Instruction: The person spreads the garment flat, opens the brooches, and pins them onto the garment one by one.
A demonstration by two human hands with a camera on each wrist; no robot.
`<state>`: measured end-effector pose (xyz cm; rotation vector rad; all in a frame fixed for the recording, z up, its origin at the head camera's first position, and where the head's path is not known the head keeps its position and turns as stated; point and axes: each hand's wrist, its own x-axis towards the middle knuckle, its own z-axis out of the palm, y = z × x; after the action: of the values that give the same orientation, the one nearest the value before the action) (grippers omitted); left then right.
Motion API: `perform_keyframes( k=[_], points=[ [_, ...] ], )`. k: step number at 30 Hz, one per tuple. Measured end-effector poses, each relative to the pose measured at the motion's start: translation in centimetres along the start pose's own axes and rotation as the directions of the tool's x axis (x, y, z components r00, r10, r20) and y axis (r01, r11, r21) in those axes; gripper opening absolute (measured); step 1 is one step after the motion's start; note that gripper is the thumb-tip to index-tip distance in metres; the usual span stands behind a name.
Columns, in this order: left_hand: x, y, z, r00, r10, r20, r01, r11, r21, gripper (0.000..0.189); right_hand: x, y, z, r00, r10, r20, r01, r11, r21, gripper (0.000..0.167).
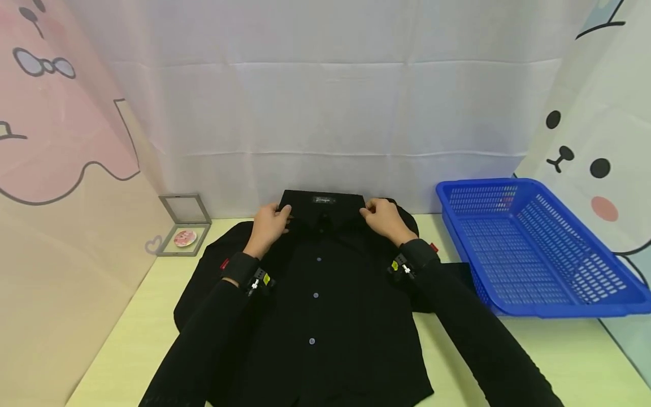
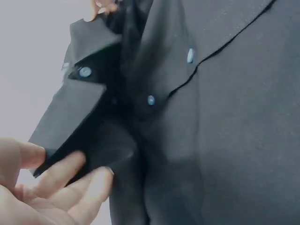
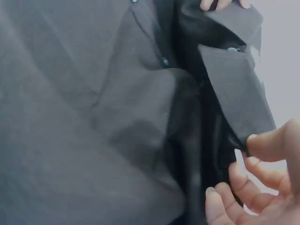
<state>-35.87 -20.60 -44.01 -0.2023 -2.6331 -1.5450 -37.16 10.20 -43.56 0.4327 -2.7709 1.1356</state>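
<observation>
- Head view: black cloth shirt with buttoned front point(image 1: 338, 294) lies front-up on the pale green tabletop point(image 1: 549, 356). The left hand point(image 1: 269, 225) and right hand point(image 1: 385, 219), set apart, pinch opposite ends of its black folded collar point(image 1: 301, 204). Uneven pull would likely skew the neckline.
- Head view: black sleeve end point(image 1: 460, 275) meets the blue perforated plastic basket point(image 1: 559, 310); touching or tucked under cannot be told. If caught, it could drag.
- Left wrist view: thumb and fingers hold only the collar's corner; such a shallow grip could slip.
- Right wrist view: opposite corner pinched likewise; cloth bulging beside it could crease if pressed.
</observation>
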Motion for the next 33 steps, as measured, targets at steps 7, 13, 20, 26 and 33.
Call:
perform_keyframes(
  k=[7, 13, 20, 26, 33],
  points=[
    [0.2, -0.7, 0.7, 0.965, -0.194, 0.176, 0.198, 0.98, -0.006, 0.065, 0.1, 0.7, 1.0, 0.99, 0.136, 0.03, -0.136, 0.991, 0.007, 0.022],
    [-1.3, -1.1, 1.2, 0.953, -0.166, 0.253, 0.101, 0.962, 0.252, 0.095, -1.0, 0.1, 1.3, 0.985, 0.16, 0.06, -0.16, 0.987, 0.009, 0.038],
    [-8.3, 0.2, 2.9, 0.913, -0.147, 0.381, -0.067, 0.867, 0.493, 0.092, -6.7, -2.9, 1.4, 0.985, -0.037, 0.167, 0.062, 0.987, -0.147, 0.039],
    [-14.6, 1.0, 4.4, 0.863, -0.291, 0.414, -0.026, 0.791, 0.612, 0.096, -14.5, -5.3, 2.5, 0.89, 0.078, 0.45, 0.103, 0.926, -0.364, 0.079],
    [-18.2, 2.1, 4.5, 0.832, -0.368, 0.414, 0.002, 0.749, 0.662, 0.108, -19.7, -5.2, 3.2, 0.772, 0.233, 0.591, 0.056, 0.902, -0.429, 0.109]
  ],
)
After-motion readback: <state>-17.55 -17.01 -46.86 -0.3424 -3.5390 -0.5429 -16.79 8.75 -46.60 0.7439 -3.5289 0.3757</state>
